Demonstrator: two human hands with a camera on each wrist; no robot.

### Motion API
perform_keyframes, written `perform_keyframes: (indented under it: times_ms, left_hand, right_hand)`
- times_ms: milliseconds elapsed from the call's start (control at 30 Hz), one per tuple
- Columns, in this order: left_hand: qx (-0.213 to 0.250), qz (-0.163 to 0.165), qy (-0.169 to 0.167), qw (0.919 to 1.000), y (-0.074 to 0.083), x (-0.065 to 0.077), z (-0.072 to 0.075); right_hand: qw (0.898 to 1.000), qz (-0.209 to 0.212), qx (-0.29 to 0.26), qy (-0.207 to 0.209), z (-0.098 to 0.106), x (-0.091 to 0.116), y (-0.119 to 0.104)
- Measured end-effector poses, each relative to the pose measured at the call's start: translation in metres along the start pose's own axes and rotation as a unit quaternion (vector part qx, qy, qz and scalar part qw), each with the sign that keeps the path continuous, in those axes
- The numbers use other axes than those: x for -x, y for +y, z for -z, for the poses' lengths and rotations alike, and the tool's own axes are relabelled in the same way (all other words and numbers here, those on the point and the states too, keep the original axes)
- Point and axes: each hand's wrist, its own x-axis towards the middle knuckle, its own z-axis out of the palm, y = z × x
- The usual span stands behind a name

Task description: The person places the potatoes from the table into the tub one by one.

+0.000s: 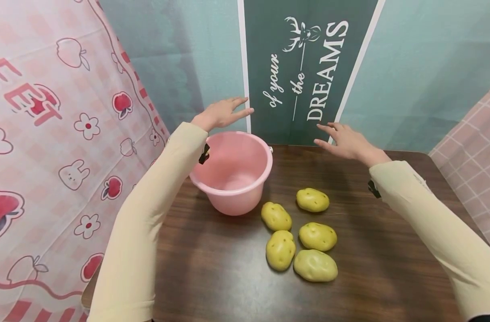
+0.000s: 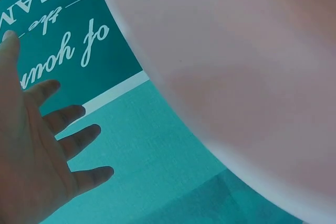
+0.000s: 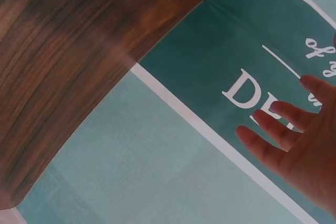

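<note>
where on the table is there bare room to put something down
Bare table lies in front of the pink bucket, left of the potatoes; another patch lies between the potatoes and right sleeve. Crowded: the bucket's near right side, where five potatoes cluster.

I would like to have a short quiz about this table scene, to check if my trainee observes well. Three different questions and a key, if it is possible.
1. How many potatoes are in view?
2. True or false: the right hand is gripping a potato.
3. Choose one. Seen from the person's side, the potatoes are:
A) inside the pink bucket
B) on the table, to the right of the pink bucket's middle
C) on the table, to the left of the pink bucket

Key: 1: five. 2: false, it holds nothing. 3: B.
</note>
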Motion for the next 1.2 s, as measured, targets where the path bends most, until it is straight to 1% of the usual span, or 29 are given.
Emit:
perform_keyframes:
  times_ms: [133, 267, 467, 600, 733, 867, 967, 1200]
  left_hand:
    - [0.012, -0.008, 0.007, 0.9999, -0.005, 0.006, 0.001]
    - [0.022, -0.009, 0.011, 0.9996, -0.009, 0.010, 0.002]
    - [0.043, -0.020, 0.038, 0.9981, -0.014, 0.017, 0.003]
    - [0.065, -0.024, 0.047, 0.9965, -0.019, 0.025, 0.002]
    - [0.085, -0.025, 0.049, 0.9949, -0.024, 0.032, 0.000]
    - [0.099, -0.020, 0.048, 0.9937, -0.030, 0.036, -0.003]
    - [0.098, -0.011, 0.049, 0.9939, -0.034, 0.039, -0.005]
    - [0.100, -0.007, 0.045, 0.9939, -0.040, 0.048, -0.012]
  right_hand:
    - [1.000, 0.007, -0.002, 0.003, -0.005, 0.003, 0.000]
    - [1.000, 0.012, -0.006, 0.008, -0.011, 0.007, 0.001]
    - [1.000, 0.021, -0.008, 0.017, -0.022, 0.011, 0.003]
    - [0.999, 0.026, -0.012, 0.015, -0.028, 0.014, 0.003]
    - [0.999, 0.025, -0.017, 0.012, -0.034, 0.017, 0.003]
    - [0.999, 0.025, -0.021, 0.013, -0.040, 0.020, 0.003]
    - [0.999, 0.023, -0.024, 0.012, -0.045, 0.022, 0.003]
    - [0.999, 0.032, -0.029, 0.008, -0.058, 0.028, 0.003]
